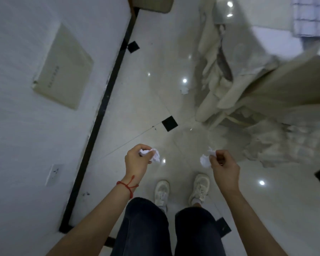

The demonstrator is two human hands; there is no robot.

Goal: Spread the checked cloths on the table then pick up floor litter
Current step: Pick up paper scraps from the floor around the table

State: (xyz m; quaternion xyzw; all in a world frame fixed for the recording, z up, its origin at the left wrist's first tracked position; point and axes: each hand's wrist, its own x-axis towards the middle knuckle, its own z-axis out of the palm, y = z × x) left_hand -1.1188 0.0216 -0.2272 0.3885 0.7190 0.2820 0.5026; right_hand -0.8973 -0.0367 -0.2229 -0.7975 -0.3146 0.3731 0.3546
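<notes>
On the glossy tiled floor [155, 85], both hands grasp paper: left hand [137, 161], right hand [224, 167]; one scrap [184, 90] by the draped cloth [214, 97] could get overlooked.

crumpled white paper [151, 154] in left hand [137, 161], another wad [205, 159] in right hand [224, 167]; third scrap [184, 91] on floor; checked cloth [310, 17] top right
</notes>
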